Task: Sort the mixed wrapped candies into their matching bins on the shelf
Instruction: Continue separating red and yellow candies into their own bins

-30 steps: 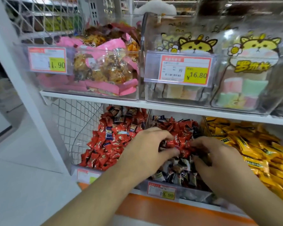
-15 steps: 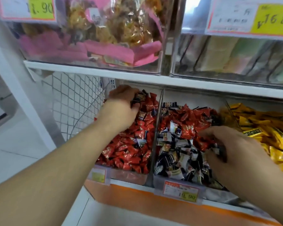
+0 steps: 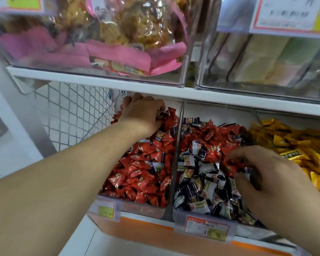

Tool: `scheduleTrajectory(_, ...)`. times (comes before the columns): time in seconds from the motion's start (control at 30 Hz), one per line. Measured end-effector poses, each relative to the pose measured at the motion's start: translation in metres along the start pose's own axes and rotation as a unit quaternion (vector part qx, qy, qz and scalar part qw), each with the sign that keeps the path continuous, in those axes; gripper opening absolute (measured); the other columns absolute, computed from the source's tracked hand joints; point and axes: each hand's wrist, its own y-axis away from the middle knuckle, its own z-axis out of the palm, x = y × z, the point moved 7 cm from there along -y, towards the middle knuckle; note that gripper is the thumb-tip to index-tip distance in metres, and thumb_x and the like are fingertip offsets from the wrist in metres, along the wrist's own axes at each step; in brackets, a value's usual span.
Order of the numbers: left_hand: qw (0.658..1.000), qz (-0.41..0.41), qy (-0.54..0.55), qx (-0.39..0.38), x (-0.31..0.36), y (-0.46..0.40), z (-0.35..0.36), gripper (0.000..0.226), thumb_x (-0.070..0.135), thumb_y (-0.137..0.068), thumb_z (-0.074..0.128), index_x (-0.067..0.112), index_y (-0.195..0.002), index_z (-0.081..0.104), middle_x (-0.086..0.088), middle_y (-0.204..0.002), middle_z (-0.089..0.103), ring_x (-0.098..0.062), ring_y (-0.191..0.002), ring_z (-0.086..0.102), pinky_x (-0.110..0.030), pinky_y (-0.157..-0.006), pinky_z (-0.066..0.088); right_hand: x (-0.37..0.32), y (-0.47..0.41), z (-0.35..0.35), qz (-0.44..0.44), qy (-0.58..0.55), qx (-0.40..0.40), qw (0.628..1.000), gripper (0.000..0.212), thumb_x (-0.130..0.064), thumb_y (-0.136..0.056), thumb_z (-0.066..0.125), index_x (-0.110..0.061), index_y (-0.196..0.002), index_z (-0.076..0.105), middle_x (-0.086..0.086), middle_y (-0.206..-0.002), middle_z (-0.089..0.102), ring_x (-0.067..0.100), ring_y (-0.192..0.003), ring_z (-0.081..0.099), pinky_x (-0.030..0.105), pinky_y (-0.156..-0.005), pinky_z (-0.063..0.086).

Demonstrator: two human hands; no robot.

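Two hands in the candy bins on the lower shelf

Red wrapped candies [image 3: 137, 174] fill the left bin [image 3: 146, 212]; the middle bin [image 3: 175, 215] holds red mixed with dark-and-white candies [image 3: 205, 191]. The left hand [image 3: 142, 113] rests at the left bin's back, fingers curled on a few candies. The right hand [image 3: 262, 174] pinches red candies in the middle bin, beside yellow packets [image 3: 303, 145].

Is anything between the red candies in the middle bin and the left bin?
Only the clear divider separates the red candies from the left bin; lifted over its top edge, nothing else visible blocks them.
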Motion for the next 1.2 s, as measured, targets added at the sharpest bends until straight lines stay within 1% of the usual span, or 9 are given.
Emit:
scheduleTrajectory(0.1, 1.0, 0.0, -0.018, 0.009, 0.003, 0.001, -0.004, 0.03, 0.041, -0.091, 0.071, 0.038, -0.119, 0.061, 0.009, -0.125, 0.064, -0.028, -0.134, 0.046, -0.05, -0.119, 0.017, 0.0, 0.003, -0.001, 0.002, -0.016, -0.002, 1.0, 0.046, -0.007, -0.079, 0.079, -0.028, -0.119, 0.069, -0.024, -0.108, 0.057, -0.022, -0.09, 0.045, -0.014, -0.084, 0.019)
scheduleTrajectory(0.3, 0.999, -0.007, -0.018, 0.026, 0.008, 0.001, -0.008, 0.028, 0.024, -0.095, 0.072, 0.03, -0.122, 0.071, 0.0, -0.127, 0.068, -0.03, -0.128, 0.055, -0.045, -0.12, 0.033, 0.004, 0.007, -0.001, -0.008, -0.029, 0.005, 1.0, 0.046, -0.008, -0.08, 0.079, -0.031, -0.118, 0.068, -0.035, -0.108, 0.049, -0.036, -0.101, 0.037, -0.013, -0.084, 0.022)
scheduleTrajectory(0.43, 0.999, -0.005, -0.021, 0.045, 0.007, 0.002, -0.01, 0.013, 0.023, -0.097, 0.067, 0.027, -0.103, 0.078, 0.002, -0.107, 0.073, -0.029, -0.116, 0.059, -0.037, -0.105, 0.036, 0.003, 0.007, 0.001, -0.014, -0.013, -0.003, 1.0, 0.044, -0.013, -0.083, 0.077, -0.035, -0.12, 0.066, -0.037, -0.11, 0.047, -0.02, -0.098, 0.045, -0.01, -0.076, 0.029)
scheduleTrajectory(0.67, 0.994, 0.013, -0.006, 0.106, 0.003, 0.01, -0.011, 0.024, 0.048, -0.098, 0.063, 0.036, -0.116, 0.075, 0.007, -0.111, 0.074, -0.026, -0.123, 0.057, -0.045, -0.115, 0.025, 0.003, 0.007, 0.003, -0.013, -0.002, -0.007, 1.0, 0.044, -0.01, -0.082, 0.077, -0.031, -0.118, 0.068, -0.025, -0.112, 0.058, -0.001, -0.103, 0.055, 0.006, -0.087, 0.031)
scheduleTrajectory(0.83, 0.984, 0.042, 0.065, 0.161, 0.012, 0.045, -0.035, 0.023, 0.042, -0.092, 0.073, 0.032, -0.112, 0.078, 0.009, -0.104, 0.076, -0.019, -0.109, 0.065, -0.044, -0.11, 0.038, 0.002, 0.007, 0.002, -0.008, -0.015, -0.004, 1.0, 0.041, -0.012, -0.084, 0.076, -0.031, -0.119, 0.067, -0.024, -0.111, 0.058, 0.003, -0.102, 0.059, 0.006, -0.083, 0.033)
scheduleTrajectory(0.9, 0.98, 0.048, 0.118, 0.152, 0.019, 0.067, -0.045, 0.024, 0.036, -0.092, 0.075, 0.03, -0.115, 0.078, 0.009, -0.101, 0.077, -0.012, -0.096, 0.068, -0.037, -0.099, 0.051, -0.001, 0.007, 0.0, -0.014, -0.022, -0.002, 1.0, 0.041, -0.014, -0.087, 0.073, -0.032, -0.122, 0.066, -0.025, -0.114, 0.057, 0.002, -0.105, 0.057, 0.004, -0.082, 0.034)
scheduleTrajectory(0.97, 0.978, 0.039, 0.152, 0.136, 0.028, 0.092, -0.057, 0.025, 0.035, -0.093, 0.075, 0.032, -0.118, 0.077, 0.014, -0.103, 0.076, -0.004, -0.092, 0.067, -0.027, -0.088, 0.054, -0.004, 0.007, 0.0, -0.021, -0.026, -0.003, 0.999, 0.041, -0.016, -0.09, 0.071, -0.034, -0.125, 0.063, -0.024, -0.12, 0.057, -0.001, -0.107, 0.054, 0.003, -0.081, 0.034)
scheduleTrajectory(1.1, 0.971, 0.029, 0.21, 0.114, 0.057, 0.129, -0.072, 0.024, 0.04, -0.094, 0.072, 0.04, -0.118, 0.075, 0.032, -0.108, 0.067, 0.01, -0.101, 0.058, -0.006, -0.091, 0.041, -0.009, 0.009, -0.005, -0.023, -0.022, -0.009, 0.999, 0.042, -0.022, -0.094, 0.065, -0.035, -0.133, 0.058, -0.022, -0.13, 0.055, 0.0, -0.118, 0.052, 0.002, -0.086, 0.031)
scheduleTrajectory(1.2, 0.971, 0.066, 0.215, 0.083, 0.094, 0.135, -0.071, 0.026, 0.04, -0.096, 0.07, 0.037, -0.121, 0.074, 0.027, -0.115, 0.068, 0.009, -0.109, 0.058, -0.005, -0.095, 0.04, -0.004, 0.012, -0.016, -0.003, -0.024, 0.002, 1.0, 0.043, -0.023, -0.095, 0.065, -0.033, -0.135, 0.056, -0.019, -0.132, 0.054, 0.004, -0.121, 0.053, 0.0, -0.086, 0.032)
